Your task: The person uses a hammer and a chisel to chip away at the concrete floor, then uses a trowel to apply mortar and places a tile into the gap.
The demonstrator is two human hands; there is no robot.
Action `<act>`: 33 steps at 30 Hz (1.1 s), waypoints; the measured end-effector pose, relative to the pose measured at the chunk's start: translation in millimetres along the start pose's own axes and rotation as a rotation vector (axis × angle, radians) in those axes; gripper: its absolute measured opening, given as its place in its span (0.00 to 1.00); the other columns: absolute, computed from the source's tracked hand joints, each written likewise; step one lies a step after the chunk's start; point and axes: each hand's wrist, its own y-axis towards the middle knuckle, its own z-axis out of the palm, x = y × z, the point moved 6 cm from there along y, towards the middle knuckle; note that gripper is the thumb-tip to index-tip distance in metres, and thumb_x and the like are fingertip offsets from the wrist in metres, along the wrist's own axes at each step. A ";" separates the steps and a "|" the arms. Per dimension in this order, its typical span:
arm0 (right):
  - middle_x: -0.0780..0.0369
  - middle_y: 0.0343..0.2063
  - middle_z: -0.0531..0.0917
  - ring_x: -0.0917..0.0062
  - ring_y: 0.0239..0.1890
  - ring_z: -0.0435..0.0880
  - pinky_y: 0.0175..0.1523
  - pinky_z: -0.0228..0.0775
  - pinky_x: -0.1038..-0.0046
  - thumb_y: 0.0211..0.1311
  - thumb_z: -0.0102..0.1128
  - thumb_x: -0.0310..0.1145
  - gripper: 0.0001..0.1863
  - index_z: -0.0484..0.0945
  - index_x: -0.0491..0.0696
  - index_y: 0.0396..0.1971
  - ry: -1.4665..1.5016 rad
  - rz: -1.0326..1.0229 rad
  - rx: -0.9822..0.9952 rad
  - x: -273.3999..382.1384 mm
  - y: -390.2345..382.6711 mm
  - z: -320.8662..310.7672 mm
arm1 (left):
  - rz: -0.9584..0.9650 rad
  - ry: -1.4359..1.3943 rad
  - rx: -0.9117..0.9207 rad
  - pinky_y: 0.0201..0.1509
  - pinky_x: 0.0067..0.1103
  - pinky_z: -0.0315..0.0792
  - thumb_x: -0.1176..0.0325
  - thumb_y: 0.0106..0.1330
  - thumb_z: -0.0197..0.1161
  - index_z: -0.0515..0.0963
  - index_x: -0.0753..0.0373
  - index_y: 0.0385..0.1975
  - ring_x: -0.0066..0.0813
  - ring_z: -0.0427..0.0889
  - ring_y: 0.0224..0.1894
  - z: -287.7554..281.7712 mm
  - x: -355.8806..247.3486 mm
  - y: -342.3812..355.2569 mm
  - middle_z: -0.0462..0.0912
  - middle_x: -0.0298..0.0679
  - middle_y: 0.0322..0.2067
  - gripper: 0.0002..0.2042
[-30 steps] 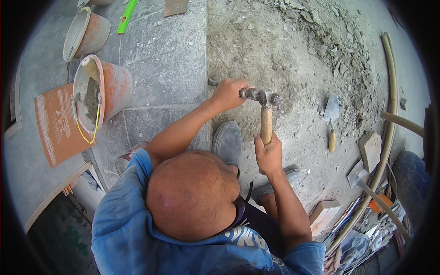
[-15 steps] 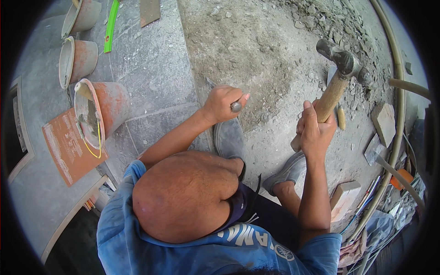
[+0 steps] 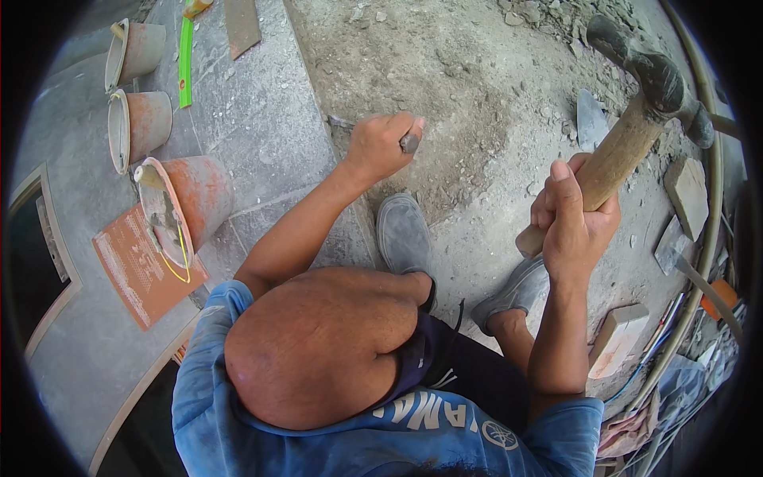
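Note:
My left hand (image 3: 380, 149) is closed round a metal chisel (image 3: 409, 143). The chisel's round butt end faces up, and its flat tip shows beyond the knuckles, close to the edge of the grey tiled floor (image 3: 254, 151). In my right hand (image 3: 574, 226) I grip a hammer (image 3: 624, 151) by its thick wooden handle. Its dark metal head is raised to the far right, well apart from the chisel. Under the hammer handle, the grey blade of a trowel (image 3: 590, 119) lies on the rough ground (image 3: 469, 151); the hammer and hand partly cover it.
Three mortar-stained buckets (image 3: 208, 195) stand on the left, the nearest beside a brown tile (image 3: 135, 274). A green spirit level (image 3: 185, 63) lies farther off. On the right are tile pieces (image 3: 687, 195), another trowel (image 3: 671, 246), a hose (image 3: 710, 187) and rubble (image 3: 548, 24).
The hammer has risen and swung farther right in my right hand. My left hand with the chisel has shifted slightly up and left in view; the view itself has shifted a little.

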 end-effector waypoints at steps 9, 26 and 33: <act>0.54 0.15 0.77 0.69 0.20 0.81 0.28 0.70 0.68 0.62 0.59 0.30 0.09 0.74 0.40 0.29 -0.355 -0.037 0.313 -90.3 -48.4 54.9 | -0.104 -0.062 -0.054 0.18 0.33 0.64 0.68 0.63 0.63 0.66 0.62 0.17 0.43 0.72 0.14 -8.1 11.4 10.9 0.68 0.44 0.12 0.15; 0.47 0.19 0.78 0.54 0.25 0.82 0.30 0.71 0.63 0.62 0.59 0.32 0.11 0.75 0.39 0.28 -0.459 0.077 0.408 -97.3 -57.4 58.5 | -0.159 -0.037 -0.116 0.18 0.33 0.63 0.66 0.61 0.66 0.65 0.61 0.17 0.44 0.72 0.15 -11.7 28.0 -2.5 0.69 0.43 0.12 0.17; 0.66 0.14 0.73 0.85 0.16 0.70 0.20 0.62 0.78 0.63 0.59 0.28 0.08 0.72 0.41 0.27 0.014 -0.079 0.061 14.0 -35.7 25.8 | -0.177 0.046 -0.070 0.21 0.33 0.66 0.63 0.64 0.63 0.66 0.61 0.17 0.43 0.74 0.17 -2.2 36.4 -5.7 0.71 0.43 0.13 0.17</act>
